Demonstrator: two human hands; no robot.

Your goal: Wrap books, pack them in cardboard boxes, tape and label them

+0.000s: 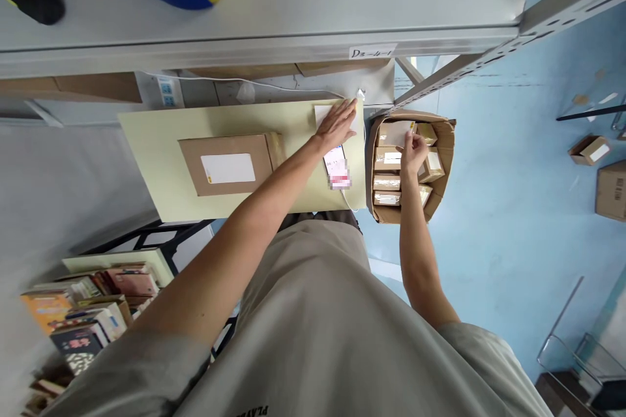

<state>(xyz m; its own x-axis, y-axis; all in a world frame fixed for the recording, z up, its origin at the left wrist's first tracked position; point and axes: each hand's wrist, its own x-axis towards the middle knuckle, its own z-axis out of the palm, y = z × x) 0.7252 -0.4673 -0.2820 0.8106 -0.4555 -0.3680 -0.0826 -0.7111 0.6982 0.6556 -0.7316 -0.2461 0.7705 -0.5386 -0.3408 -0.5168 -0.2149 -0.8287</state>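
Note:
My left hand (337, 126) lies with fingers stretched over some white paper (321, 113) on the pale yellow tabletop (298, 127). Just below that hand is a phone (335, 159) with a lit screen, partly covered by the wrist. A sealed cardboard box (190, 156) with a white label (227, 168) lies flat to its left. On the right, my right hand (415, 152) pinches a label (398, 133) with a yellow corner mark. It is over an open carton (446, 143) packed with several small taped boxes (386, 158); whether the label touches one I cannot tell.
A grey metal shelf (293, 6) spans the top, its upright (469, 65) slanting at right. A white cable (235, 83) runs behind the table. Stacked books (98, 306) stand lower left. Cardboard boxes (611, 189) sit on the blue floor at far right.

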